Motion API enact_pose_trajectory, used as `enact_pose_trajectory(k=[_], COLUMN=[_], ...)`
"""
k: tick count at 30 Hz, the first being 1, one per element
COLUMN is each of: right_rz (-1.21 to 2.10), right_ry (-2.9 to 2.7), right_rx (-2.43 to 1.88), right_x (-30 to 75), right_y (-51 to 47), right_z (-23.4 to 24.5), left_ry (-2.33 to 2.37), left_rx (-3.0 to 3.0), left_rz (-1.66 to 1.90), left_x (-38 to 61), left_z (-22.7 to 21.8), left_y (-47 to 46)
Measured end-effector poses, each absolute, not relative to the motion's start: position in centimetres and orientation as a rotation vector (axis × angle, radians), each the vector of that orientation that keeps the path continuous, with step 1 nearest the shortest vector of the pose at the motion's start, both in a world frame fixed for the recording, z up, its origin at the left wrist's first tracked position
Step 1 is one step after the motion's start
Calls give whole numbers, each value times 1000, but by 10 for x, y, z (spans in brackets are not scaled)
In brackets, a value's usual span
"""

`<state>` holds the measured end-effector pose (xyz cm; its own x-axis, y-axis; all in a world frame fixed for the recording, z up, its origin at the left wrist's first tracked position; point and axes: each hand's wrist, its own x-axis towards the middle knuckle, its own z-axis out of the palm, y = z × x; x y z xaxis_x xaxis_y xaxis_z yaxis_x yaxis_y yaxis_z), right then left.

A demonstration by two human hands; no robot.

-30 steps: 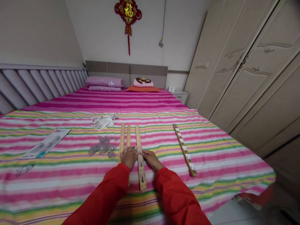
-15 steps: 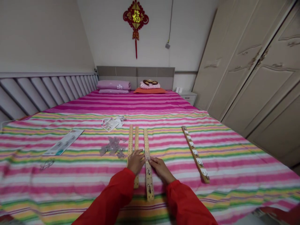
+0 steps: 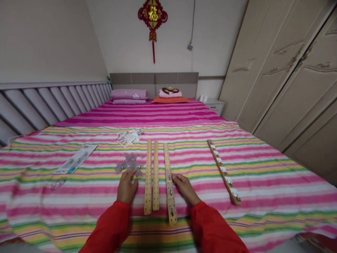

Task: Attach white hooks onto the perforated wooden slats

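Observation:
My left hand (image 3: 126, 188) reaches to the near edge of a pile of small translucent bags (image 3: 128, 162) with metal bits, thumb and fingers apart. On the right side of a perforated wooden strip (image 3: 167, 158), my right hand (image 3: 185, 188) has its fingers stretched out, the tips at the strip's edge. Several small metal hooks (image 3: 170, 192) sit along the near half of that strip. Two more perforated wooden strips, a left one (image 3: 148, 175) and a middle one (image 3: 156, 175), lie parallel between my hands.
At right lies a wooden strip (image 3: 219, 165) with white round pieces. To the left are a packaged card (image 3: 76, 160) and thin wire pieces (image 3: 58, 183). Farther back is a pile of paper cards and packaging (image 3: 129, 137). A railing (image 3: 52, 105) borders the bed's left; wardrobes (image 3: 276, 80) stand right.
My left hand has left the hooked strip and moved left to the translucent bags. My right hand stays beside the strip. The view has shifted slightly.

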<state>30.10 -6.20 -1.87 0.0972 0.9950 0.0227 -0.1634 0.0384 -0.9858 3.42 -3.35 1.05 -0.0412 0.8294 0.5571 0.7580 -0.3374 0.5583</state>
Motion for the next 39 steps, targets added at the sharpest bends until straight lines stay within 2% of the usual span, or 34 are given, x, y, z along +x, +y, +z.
enact_pose_trajectory(k=[9,13,16,19,23,27,34,39], right_rz=[1200,1206,1210,1251,1230,1018,414,136], right_ry=[-1021,-1003,-968,-885,-773,-885,-1613,-1753], right_rx=[-1124,-1114,-1122,-1106,-1095,-1081,-1020,-1037], right_x=[302,301,300,301,300,289,266,267], right_y=[-63,-65,-67,-70,-75,-87,-117,-122], right_z=[-19,-16,-12,-6,1,16,61,64], left_ry=[1719,1757,1607,1335,1135,1077,1043,1039], left_rx=[2036,1502,944,509,286,251,237,233], left_rz=[1425,1545,1556,1484,1334,1209,1060,1001], left_x=[38,33,32,37,51,70,106,122], left_z=[22,37,55,77,97,98,92,95], left_y=[-33,-35,-39,-47,-62,-75,-85,-91])
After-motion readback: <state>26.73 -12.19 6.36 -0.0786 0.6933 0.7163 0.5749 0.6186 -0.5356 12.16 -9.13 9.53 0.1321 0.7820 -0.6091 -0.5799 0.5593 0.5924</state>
